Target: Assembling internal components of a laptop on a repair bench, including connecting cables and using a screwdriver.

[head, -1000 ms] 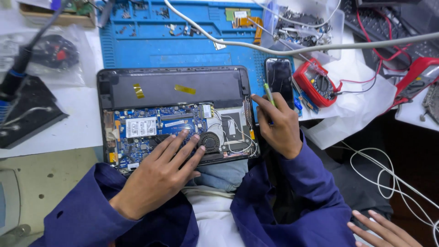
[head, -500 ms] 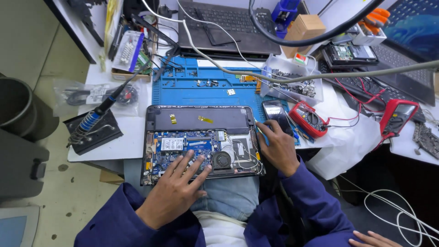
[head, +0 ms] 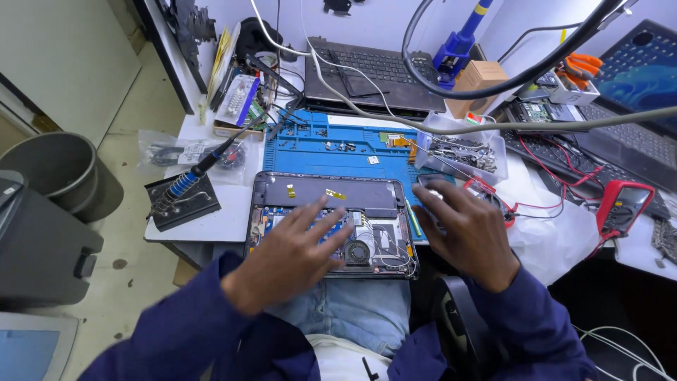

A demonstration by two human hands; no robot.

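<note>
Centrally, on the white counter (head: 211, 224): opened laptop (head: 331, 222), base cover off, lying flat at the near edge, its front overhanging toward the person's lap. Black battery panel across the far half, with small yellow tape tabs; blue circuit board, round fan and thin wires in the near half.

Blue repair mat (head: 338, 152), at 12 o'clock of the laptop, touching its far edge; small screws and parts are scattered on it.

Left hand (head: 293, 254): palm down on the laptop's near half, fingers (head: 331, 227) spread wide and laid flat across the circuit board. Holds nothing.

Right hand (head: 469, 236): at 3 o'clock of the laptop, palm down, fingers (head: 441, 204) loosely spread and slightly curled over the laptop's right edge and the counter beside it. Whether anything lies under the palm cannot be told; motion blur.

Clear parts tray (head: 462, 149), at 1 o'clock, holding metal bits.

Soldering iron (head: 190, 176), blue grip, in a black stand at 9 o'clock, well apart from the left hand.

Red multimeter (head: 624, 204), at 3 o'clock, beyond the right hand.

Green-handled tool (head: 415, 220), thin, just beside the laptop's right edge, close to the right fingers.
</note>
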